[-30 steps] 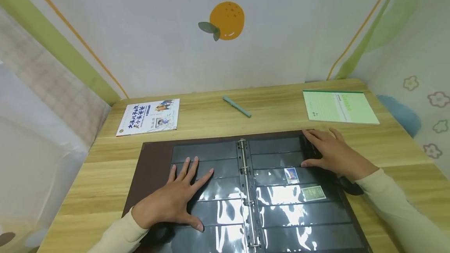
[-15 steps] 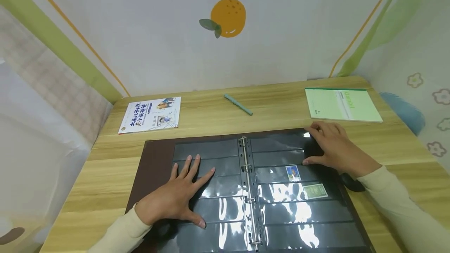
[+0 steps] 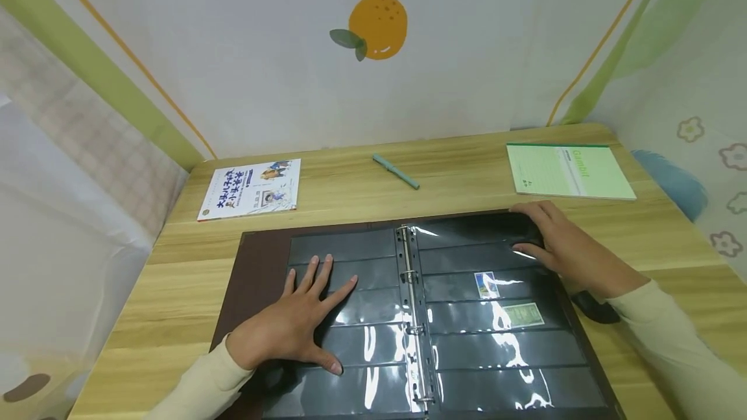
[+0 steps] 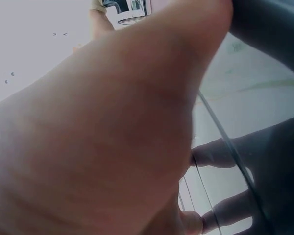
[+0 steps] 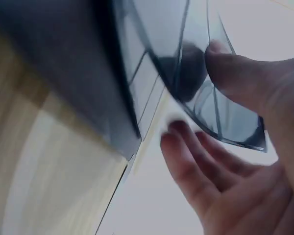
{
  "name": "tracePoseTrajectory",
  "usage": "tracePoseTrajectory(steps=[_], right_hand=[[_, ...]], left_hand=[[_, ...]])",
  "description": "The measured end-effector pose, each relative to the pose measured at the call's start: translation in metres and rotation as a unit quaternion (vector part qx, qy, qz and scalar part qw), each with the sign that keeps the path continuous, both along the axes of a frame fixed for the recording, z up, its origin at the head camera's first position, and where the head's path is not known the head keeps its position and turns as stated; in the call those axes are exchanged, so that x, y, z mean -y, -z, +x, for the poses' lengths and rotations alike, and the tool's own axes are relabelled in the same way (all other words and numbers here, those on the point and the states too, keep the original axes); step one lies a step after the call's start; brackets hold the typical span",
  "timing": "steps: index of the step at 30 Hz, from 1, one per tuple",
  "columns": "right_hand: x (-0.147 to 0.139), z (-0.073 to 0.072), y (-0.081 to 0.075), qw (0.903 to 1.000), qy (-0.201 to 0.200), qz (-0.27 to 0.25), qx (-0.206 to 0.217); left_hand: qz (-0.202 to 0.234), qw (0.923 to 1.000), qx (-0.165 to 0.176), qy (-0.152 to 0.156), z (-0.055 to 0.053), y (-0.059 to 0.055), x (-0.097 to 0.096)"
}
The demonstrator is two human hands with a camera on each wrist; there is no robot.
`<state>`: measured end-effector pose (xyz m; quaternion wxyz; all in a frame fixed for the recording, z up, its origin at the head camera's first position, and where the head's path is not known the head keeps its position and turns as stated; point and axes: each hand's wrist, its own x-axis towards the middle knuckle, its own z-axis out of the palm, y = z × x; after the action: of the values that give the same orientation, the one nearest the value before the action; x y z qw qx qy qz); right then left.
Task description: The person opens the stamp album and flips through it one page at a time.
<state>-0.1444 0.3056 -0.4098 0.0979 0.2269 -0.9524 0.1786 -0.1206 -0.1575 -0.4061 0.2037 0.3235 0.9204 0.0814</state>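
Note:
An open stamp album with a dark brown cover (image 3: 260,269) lies on the table. Its black pocket pages hang on a silver ring spine (image 3: 412,306). My left hand (image 3: 288,329) rests with spread fingers on the left page (image 3: 350,389). At the top right corner, my right hand (image 3: 574,248) pinches the right page (image 3: 467,350). The right wrist view shows my thumb (image 5: 235,73) on top and the fingers (image 5: 186,166) below the page (image 5: 240,122), which bends up off the pages beneath. That page holds a blue stamp (image 3: 487,284) and a green stamp (image 3: 523,315).
Behind the album lie a white picture booklet (image 3: 251,189), a green pen (image 3: 395,172) and a light green notepad (image 3: 570,171) on the wooden table (image 3: 344,196). A printed curtain (image 3: 262,70) hangs along the back edge.
My right hand has shifted slightly right and taken the right page's corner between thumb and fingers, lifting it. Glare on that page has moved. The left hand stays in place.

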Motion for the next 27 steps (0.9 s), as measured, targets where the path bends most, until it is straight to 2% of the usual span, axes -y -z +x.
tracePoseTrajectory(steps=[5,10,13,17,19,21,27], right_hand=[[-0.002,0.004,-0.004,0.9987,-0.011,-0.021,0.044],[-0.007,0.007,-0.005,0.9959,-0.007,-0.066,0.061],[-0.011,0.01,-0.004,0.9906,0.005,-0.103,0.09],[-0.017,0.016,0.0,0.9789,0.012,-0.137,0.151],[-0.02,0.019,0.0,0.9697,-0.002,-0.158,0.186],[-0.022,0.021,0.0,0.9563,-0.026,-0.182,0.227],[-0.03,0.026,-0.008,0.9013,-0.1,-0.235,0.349]], left_hand=[[-0.001,1.0,0.001,-0.005,0.0,0.002,0.001],[-0.002,1.0,0.004,-0.007,0.0,0.004,0.001],[0.002,1.0,0.003,-0.004,0.0,0.004,0.001],[0.007,1.0,-0.002,0.0,0.001,0.002,0.001],[0.007,1.0,-0.002,-0.001,0.001,0.002,0.001],[0.006,1.0,0.0,-0.002,0.001,0.001,0.001],[0.007,1.0,-0.002,-0.001,0.001,0.002,0.002]])
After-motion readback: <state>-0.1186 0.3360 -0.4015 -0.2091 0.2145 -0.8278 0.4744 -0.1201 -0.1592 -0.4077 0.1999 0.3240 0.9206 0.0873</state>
